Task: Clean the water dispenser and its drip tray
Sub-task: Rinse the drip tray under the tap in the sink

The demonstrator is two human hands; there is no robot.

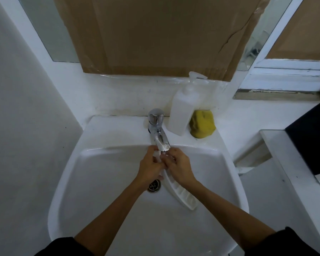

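While rinsing under the tap, could lose the drip tray [181, 195]: wet plastic, held only at its far end, near end resting low in the sink [103, 209] toward 5 o'clock of the drain [154, 185]. Left hand [150, 168] curled round the tray's upper end; right hand [180, 168] pinching it from the other side, fingers meeting just below the faucet [158, 133] spout. Hard to make out whether water runs, or what the pale scrap at the fingertips is. Farther back, at 1 o'clock, soap bottle [183, 109] and yellow sponge [202, 126], untouched. Dispenser itself nowhere in view.
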